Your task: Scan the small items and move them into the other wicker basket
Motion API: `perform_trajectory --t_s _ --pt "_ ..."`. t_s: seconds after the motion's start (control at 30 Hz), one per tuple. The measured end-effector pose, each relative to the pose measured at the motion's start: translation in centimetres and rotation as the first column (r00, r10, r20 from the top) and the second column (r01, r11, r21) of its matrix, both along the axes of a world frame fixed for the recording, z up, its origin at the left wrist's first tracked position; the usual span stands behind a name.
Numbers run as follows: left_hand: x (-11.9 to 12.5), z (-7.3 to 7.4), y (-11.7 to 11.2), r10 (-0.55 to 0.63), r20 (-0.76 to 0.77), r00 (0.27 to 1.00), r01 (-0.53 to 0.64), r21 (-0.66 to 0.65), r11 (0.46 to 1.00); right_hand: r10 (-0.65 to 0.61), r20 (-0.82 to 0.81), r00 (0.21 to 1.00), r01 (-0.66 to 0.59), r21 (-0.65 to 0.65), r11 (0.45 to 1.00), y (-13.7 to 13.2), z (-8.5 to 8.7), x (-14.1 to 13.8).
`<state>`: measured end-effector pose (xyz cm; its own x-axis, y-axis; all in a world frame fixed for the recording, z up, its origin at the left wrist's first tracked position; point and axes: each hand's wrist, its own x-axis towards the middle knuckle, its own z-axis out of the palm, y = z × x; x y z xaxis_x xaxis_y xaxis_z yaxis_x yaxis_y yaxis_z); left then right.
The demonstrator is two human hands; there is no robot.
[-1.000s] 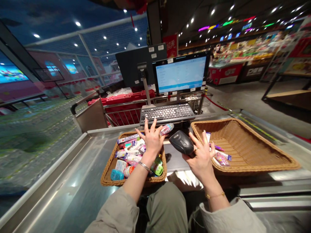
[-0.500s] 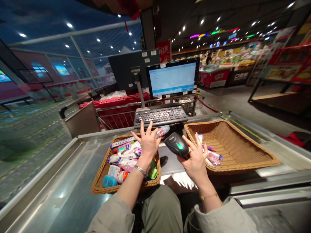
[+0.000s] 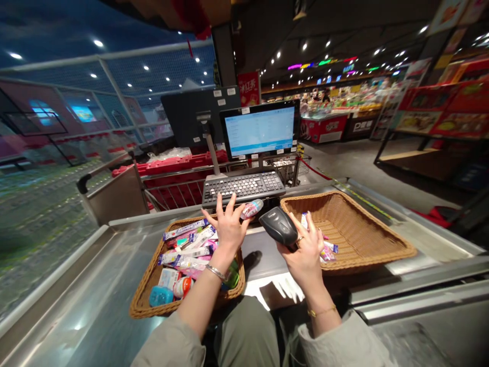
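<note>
My left hand [image 3: 228, 227] pinches a small pink-and-white wrapped packet [image 3: 251, 209] between thumb and forefinger, its other fingers spread, above the left wicker basket [image 3: 142, 299]. My right hand [image 3: 305, 251] grips a black handheld barcode scanner [image 3: 278, 225], whose head points toward the packet. The left basket is full of several colourful packets and small bottles. The right wicker basket [image 3: 367, 239] holds a few packets near its left edge, partly hidden behind my right hand.
A keyboard [image 3: 243, 186] and a lit monitor [image 3: 259, 131] stand behind the baskets on a steel checkout counter [image 3: 99, 285]. A red shopping cart [image 3: 175, 176] sits behind the counter. Store shelves and displays [image 3: 431, 112] fill the right background.
The view has swung to the right, so everything sits further left in the frame. Both hands keep their hold on packet and scanner, staying close together.
</note>
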<state>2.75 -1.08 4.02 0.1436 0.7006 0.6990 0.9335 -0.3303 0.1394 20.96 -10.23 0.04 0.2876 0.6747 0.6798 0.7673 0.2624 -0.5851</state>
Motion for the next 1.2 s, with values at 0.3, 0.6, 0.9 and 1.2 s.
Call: perform_trajectory --t_s 0.3,0.6,0.9,1.2 --pt "2.4 0.9 0.0 -0.083 -0.021 0.996 0.083 -0.012 0.996 -0.134 -0.196 0.971 0.136 -0.004 0.991 0.2 0.7 3.0" --pt "5.8 0.8 0.2 -0.216 -0.098 0.971 0.215 -0.025 0.976 -0.362 -0.370 0.856 0.362 -0.071 0.929 -0.8 1.1 7.3" --pt "9.6 0.0 0.6 -0.373 -0.194 0.907 0.376 -0.027 0.926 -0.428 -0.455 0.781 0.453 -0.058 0.889 -1.3 0.6 10.1" --pt "12.7 -0.3 1.0 -0.427 -0.231 0.875 0.420 -0.080 0.904 -0.430 -0.503 0.750 0.482 -0.030 0.876 -1.3 -0.1 11.3"
